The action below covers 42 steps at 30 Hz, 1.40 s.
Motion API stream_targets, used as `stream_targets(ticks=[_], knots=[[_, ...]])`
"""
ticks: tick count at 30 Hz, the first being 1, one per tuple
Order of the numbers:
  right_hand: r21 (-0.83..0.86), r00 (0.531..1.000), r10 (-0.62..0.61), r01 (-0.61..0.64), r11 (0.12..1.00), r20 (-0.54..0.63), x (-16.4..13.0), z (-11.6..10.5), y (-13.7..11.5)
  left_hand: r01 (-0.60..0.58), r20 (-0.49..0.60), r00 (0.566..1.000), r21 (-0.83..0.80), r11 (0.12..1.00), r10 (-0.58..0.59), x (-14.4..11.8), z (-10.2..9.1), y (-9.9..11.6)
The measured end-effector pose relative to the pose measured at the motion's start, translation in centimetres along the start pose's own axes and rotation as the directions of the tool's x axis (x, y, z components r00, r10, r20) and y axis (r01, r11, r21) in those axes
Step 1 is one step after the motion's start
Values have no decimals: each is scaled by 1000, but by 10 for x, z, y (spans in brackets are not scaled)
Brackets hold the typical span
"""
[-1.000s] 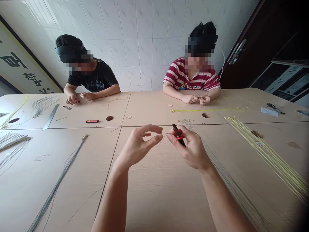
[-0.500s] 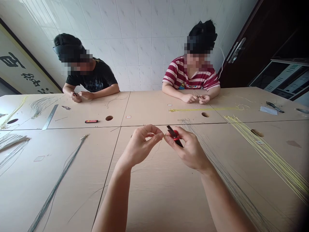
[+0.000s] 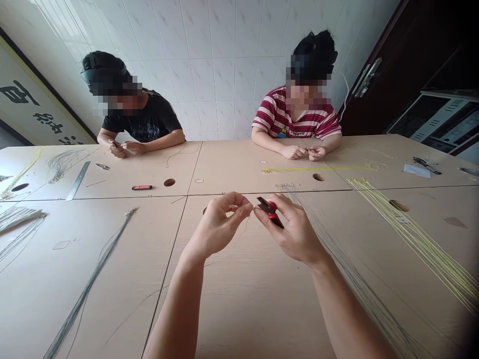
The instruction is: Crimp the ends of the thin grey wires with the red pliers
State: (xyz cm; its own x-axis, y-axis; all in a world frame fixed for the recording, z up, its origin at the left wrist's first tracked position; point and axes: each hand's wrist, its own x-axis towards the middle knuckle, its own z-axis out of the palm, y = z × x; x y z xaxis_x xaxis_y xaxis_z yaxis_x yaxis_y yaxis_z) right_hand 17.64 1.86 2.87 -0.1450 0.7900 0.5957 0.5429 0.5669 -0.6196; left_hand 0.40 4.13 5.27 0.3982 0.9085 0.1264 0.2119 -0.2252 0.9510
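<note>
Above the table (image 3: 247,309), the left hand (image 3: 222,222) is pinching a thin cord (image 3: 245,228). The right hand (image 3: 295,229) is gripping a red-and-black tool (image 3: 275,219), its fingertips being just beside the left ones. Far left, a pale wrapper (image 3: 22,219) is lying; its contents I cannot tell.

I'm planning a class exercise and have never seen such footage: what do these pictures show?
There's no machine here: every picture comes from one camera worn on a person's head, looking forward and down at two bare hands. The right hand holds a red and black tool, resembling pliers; the left hand pinches a thin strand. On the table lie a grey cord bundle to the left, yellow cords to the right, and a ruler beyond. Opposite sit a person in black and a person in stripes.
</note>
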Motion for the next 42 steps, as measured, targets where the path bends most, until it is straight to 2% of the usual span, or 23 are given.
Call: stream_targets(ticks=[11,18,22,30,35,42], knots=[[-6,1000,0,0,1000,-29,0,-2,1,10,-20,1000,-71,997,-11,2,1,0],[4,998,14,-14,1000,-53,-2,-3,5,20,91,996,-150,989,-7,2,3,2],[-4,997,-3,3,1000,-80,-2,-3,6,39,38,999,-110,993,-35,2,5,0],[-65,994,-69,64,996,-90,0,-2,3,-36,-2,999,-41,999,36,0,6,0],[-17,994,-28,27,1000,-109,0,-3,3,29,6,1000,-54,998,-28,-1,4,2],[119,982,100,-81,990,-160,-2,-3,9,78,125,989,-9,997,-76,0,8,1]])
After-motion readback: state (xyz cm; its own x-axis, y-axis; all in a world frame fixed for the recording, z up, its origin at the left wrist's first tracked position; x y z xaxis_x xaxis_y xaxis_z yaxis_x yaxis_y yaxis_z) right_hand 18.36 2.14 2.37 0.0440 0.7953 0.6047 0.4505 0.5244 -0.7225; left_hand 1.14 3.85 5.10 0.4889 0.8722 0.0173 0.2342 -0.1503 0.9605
